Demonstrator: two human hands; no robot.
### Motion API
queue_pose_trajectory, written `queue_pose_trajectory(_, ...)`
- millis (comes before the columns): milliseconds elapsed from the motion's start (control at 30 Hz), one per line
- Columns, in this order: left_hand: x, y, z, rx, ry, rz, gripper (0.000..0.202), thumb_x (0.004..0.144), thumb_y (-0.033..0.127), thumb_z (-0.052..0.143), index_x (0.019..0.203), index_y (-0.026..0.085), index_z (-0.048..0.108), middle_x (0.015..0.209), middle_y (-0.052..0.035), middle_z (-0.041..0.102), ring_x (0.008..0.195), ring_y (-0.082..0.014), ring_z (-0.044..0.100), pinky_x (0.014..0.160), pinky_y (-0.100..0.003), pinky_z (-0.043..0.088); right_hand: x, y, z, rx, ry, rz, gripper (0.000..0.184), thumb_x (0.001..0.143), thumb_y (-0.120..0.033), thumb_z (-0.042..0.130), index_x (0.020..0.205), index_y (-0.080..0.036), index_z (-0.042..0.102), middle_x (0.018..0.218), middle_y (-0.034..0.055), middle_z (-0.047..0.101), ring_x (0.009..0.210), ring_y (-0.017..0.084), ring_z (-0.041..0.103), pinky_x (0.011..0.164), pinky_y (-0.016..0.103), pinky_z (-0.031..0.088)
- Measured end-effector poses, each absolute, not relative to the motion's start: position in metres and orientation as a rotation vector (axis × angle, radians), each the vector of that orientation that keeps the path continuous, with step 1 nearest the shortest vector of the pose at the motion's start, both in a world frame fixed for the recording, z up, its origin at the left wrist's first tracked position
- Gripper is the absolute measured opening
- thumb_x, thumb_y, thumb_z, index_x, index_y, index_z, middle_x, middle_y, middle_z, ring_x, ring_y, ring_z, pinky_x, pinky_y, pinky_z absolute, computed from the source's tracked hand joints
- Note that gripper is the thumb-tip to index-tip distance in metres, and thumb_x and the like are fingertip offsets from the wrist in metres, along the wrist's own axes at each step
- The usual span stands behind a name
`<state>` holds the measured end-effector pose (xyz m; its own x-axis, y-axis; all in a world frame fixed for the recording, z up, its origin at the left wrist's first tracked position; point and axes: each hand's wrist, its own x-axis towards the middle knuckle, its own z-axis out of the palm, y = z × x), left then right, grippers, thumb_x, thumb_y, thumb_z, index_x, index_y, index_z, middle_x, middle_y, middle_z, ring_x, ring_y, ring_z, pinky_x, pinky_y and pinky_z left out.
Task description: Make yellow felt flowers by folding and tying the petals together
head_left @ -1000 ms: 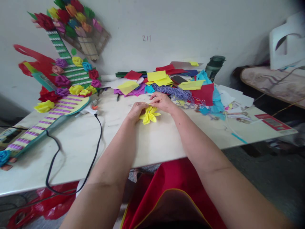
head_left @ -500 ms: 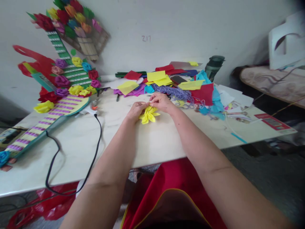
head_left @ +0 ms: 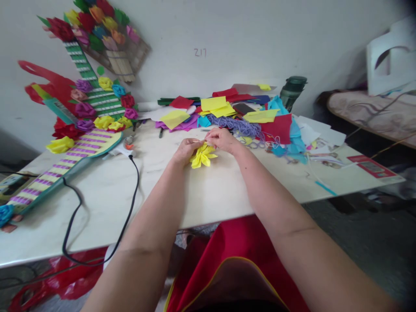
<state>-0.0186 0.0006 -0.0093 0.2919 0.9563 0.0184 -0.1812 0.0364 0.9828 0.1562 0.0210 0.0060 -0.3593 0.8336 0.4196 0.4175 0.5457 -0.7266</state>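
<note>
Between my two hands is a yellow paper flower (head_left: 203,157), its pointed petals hanging toward me above the table (head_left: 214,190). My left hand (head_left: 187,149) is closed on the flower's left side, thumb and fingers pinching near its base. On the other side, my right hand (head_left: 221,139) pinches at the base with its fingertips together. What exactly the right fingertips grip is too small to make out. Just behind the hands lie a bundle of purple yarn (head_left: 238,125) and a yellow paper sheet (head_left: 174,119).
A shoe-shaped frame (head_left: 97,102) with paper flowers fills the left side. Near it, a white glue gun (head_left: 121,151) trails a black cord (head_left: 136,186). Coloured paper (head_left: 276,129) is heaped at the back; a dark bottle (head_left: 292,92) stands behind it.
The yellow flower has turned very slightly in my fingers, its lower petals shifting a little left. Both hands keep nearly the same place and pinch.
</note>
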Motion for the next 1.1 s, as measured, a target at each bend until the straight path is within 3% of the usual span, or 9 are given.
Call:
queue_pose_trajectory(267,-0.02,0.003,-0.011,1.195,0.839,1.081,0.026,0.057,0.031,0.08,0.063,0.013,0.063,0.053,-0.0018,0.061,0.044,-0.013,0.056,0.046,-0.024,0.041,0.158,0.028,0.004,-0.962,-2.148,0.452,0.02,0.078,-0.022,0.059,0.066,-0.016,0.073,0.083,0.0051,0.07,0.082,0.015,0.061,0.079,0.028,0.049)
queue_pose_trajectory(700,-0.024,0.002,-0.006,1.188,0.883,1.019,0.021,0.059,0.026,0.078,0.069,0.012,0.065,0.055,-0.0028,0.063,0.046,-0.0135,0.057,0.048,-0.024,0.042,0.158,0.025,0.008,-1.015,-2.291,0.283,0.026,0.087,-0.026,0.053,0.076,-0.017,0.074,0.1,0.0068,0.068,0.09,0.016,0.06,0.082,0.028,0.046)
queue_pose_trajectory(1100,-0.022,-0.006,0.006,1.191,0.917,0.953,0.019,0.064,0.027,0.076,0.067,0.013,0.063,0.054,-0.0018,0.061,0.045,-0.0119,0.054,0.048,-0.024,0.039,0.157,0.016,0.014,-1.145,-2.286,0.181,0.021,0.086,-0.027,0.057,0.084,-0.019,0.076,0.106,0.0054,0.067,0.088,0.016,0.06,0.077,0.029,0.044)
